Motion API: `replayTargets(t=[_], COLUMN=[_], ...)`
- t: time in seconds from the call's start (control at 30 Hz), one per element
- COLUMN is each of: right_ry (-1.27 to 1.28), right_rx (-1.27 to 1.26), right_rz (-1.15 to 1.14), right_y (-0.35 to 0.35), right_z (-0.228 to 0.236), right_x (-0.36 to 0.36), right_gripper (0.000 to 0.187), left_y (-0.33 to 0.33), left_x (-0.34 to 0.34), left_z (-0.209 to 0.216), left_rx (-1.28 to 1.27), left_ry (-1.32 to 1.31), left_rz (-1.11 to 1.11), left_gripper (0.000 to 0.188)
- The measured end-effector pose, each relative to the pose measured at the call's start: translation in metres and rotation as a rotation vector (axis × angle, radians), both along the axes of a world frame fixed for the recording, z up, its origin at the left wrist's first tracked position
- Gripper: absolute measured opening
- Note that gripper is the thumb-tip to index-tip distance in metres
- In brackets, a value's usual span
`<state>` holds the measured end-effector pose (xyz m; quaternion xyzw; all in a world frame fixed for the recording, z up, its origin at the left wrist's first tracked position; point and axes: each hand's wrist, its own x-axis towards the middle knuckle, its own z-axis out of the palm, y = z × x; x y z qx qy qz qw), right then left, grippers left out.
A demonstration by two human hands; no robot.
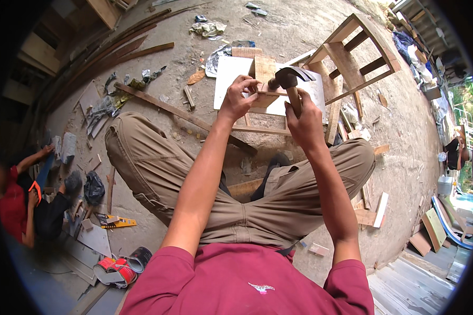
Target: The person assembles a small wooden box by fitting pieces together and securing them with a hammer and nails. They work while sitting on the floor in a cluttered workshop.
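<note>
My right hand (306,118) is wrapped round the wooden handle of a claw hammer (287,79), whose dark head is close to my left fingertips. My left hand (240,96) is closed in a pinch at the edge of a small box-like wooden piece (265,66). Whatever lies between those fingertips is too small to make out. Beneath the wooden piece is a white board (227,79) on a low wooden support (263,129), in front of my bent knees.
An open wooden frame (347,58) stands at the right of the white board. A long plank (163,104) lies left of it. At far left, a co-worker (16,205) holds an orange-handled saw (36,190). Tins (122,270), a yellow tool (118,221) and scraps litter the floor.
</note>
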<state>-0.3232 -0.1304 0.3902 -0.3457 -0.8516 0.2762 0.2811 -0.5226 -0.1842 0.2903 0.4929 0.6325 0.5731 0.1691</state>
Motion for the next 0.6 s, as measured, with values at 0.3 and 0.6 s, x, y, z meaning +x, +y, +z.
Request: replayTargets(t=[0.3,0.6], right_ry=[0.019,0.066], right_rx=[-0.036,-0.067], right_rz=[-0.001,0.013], right_y=[0.007,-0.005], right_z=[-0.004,0.010], right_x=[0.004,-0.002], right_gripper=[0.040,0.038], left_y=[0.001,-0.001], left_x=[0.000,0.004], left_z=[-0.005,-0.006], left_rx=[0.054,0.047], left_ry=[0.013,0.046], left_rz=[-0.020,0.007], left_gripper=[0.034,0.035])
